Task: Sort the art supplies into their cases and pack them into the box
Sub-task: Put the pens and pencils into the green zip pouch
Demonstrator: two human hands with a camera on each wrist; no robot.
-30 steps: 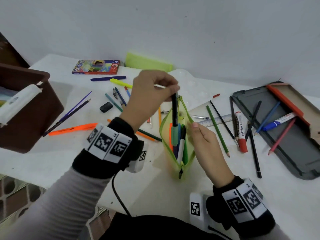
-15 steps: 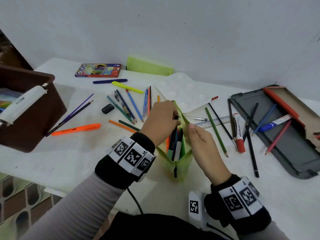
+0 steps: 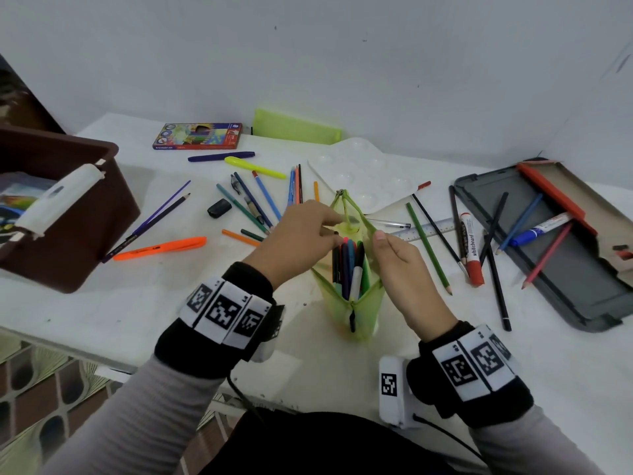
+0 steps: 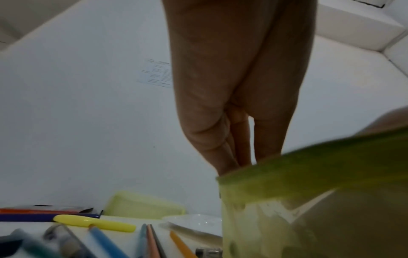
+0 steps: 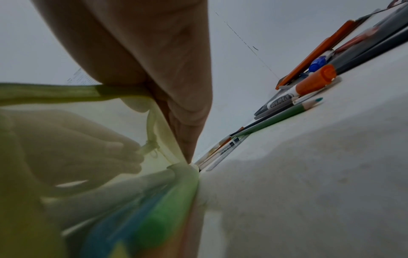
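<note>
Left hand: left hand pinches the left lip of the green mesh pencil pouch, fingers curled at the opening above the pens.
Right hand: right hand grips the pouch's right lip between thumb and fingers, pulling the mouth wide.
Pouch position: it stands on the white surface between both hands, just in front of the person.
Pouch axis: long axis runs away from the person, zipper pull at the near bottom end, far end raised to a peak.
Contents: markers and pens lie packed inside along the pouch's length, caps toward the far end.
Head view only: brown box at the left holding a white case; grey tin case open at the right with pencils and a blue marker; red whiteboard marker, ruler, white palette, orange highlighter.
Left wrist view only: straight fingers reaching down behind the pouch's green edge; yellow highlighter beyond.
Right wrist view only: left hand's fingers seen blurred through the mesh; green pencil lying on the surface beside it.
</note>
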